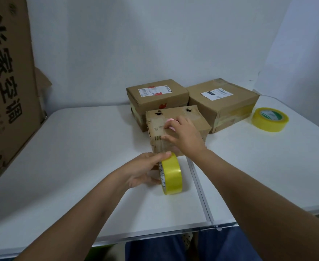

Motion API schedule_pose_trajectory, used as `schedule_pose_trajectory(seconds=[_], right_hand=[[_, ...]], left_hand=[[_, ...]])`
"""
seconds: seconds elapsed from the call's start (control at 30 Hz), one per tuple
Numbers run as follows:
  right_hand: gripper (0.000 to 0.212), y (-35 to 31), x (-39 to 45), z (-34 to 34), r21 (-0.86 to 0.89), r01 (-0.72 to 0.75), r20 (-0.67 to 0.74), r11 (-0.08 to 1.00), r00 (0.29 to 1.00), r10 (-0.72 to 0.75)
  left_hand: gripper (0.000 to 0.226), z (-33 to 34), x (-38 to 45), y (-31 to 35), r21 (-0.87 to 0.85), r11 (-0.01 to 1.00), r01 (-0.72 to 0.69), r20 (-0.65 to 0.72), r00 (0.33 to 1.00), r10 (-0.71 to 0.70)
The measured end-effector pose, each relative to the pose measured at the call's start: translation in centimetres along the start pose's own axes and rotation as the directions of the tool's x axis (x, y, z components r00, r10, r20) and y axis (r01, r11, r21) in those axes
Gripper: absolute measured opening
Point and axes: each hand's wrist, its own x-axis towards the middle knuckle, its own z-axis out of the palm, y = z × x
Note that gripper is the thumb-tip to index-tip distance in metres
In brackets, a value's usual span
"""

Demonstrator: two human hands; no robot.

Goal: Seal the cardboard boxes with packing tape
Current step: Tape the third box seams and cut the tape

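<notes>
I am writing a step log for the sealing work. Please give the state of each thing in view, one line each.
small box: flaps shut, tape strip running down its front
tape roll: on edge, held by left hand
right hand: on the small box, holding a pink thing
two back boxes: closed, labelled
spare tape roll: lying flat, untouched

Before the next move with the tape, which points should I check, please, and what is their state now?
1. Left hand grips the yellow packing tape roll: ok.
2. Right hand rests on the small worn cardboard box: ok.
3. Clear tape strip runs from roll onto box front: ok.
4. Pink object under right fingers, a cutter: cannot tell.
5. Top flaps fully closed: cannot tell.
</notes>
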Motion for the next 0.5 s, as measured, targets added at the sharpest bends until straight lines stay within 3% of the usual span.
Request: schedule_pose_trajectory(seconds=[0.17, 0.5], right_hand=[[0.037, -0.11, 0.01, 0.02, -0.026, 0.001, 0.010, 1.000, 1.000, -0.001], [0.038, -0.22, 0.13, -0.11, -0.041, -0.012, 0.038, 0.999, 0.999, 0.013]], left_hand=[[0.049, -0.65, 0.38, 0.77, 0.062, 0.996, 0.068, -0.017, 0.998, -0.067], [0.046, -0.50, 0.51, 0.65, 0.032, 0.983, 0.181, 0.009, 0.983, -0.181]])
